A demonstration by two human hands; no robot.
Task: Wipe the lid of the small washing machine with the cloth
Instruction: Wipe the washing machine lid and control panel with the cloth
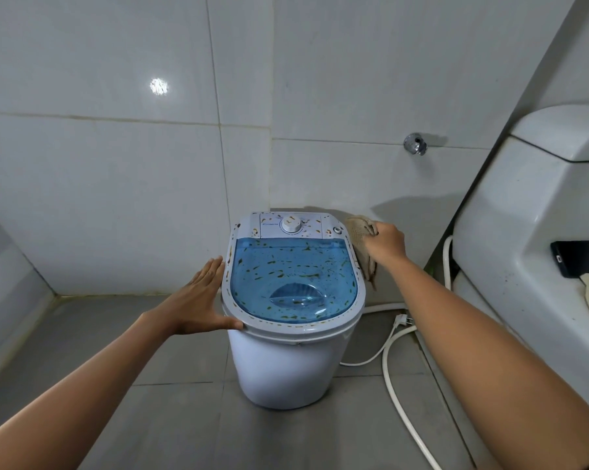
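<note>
Two hands at the small washing machine [286,361]. Left hand [198,301] flat, fingers straight, against the rim beside the speckled blue lid [293,276]. Right hand [386,242] grips the cloth [361,239] at the back right corner.

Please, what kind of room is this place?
Probably a laundry or wash area in a home: tiled walls, a wall tap, a small washing machine on the floor and a larger white machine beside it.

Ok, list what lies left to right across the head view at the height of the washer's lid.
Left hand → blue lid of the small washing machine → cloth → right hand → large white appliance.
</note>
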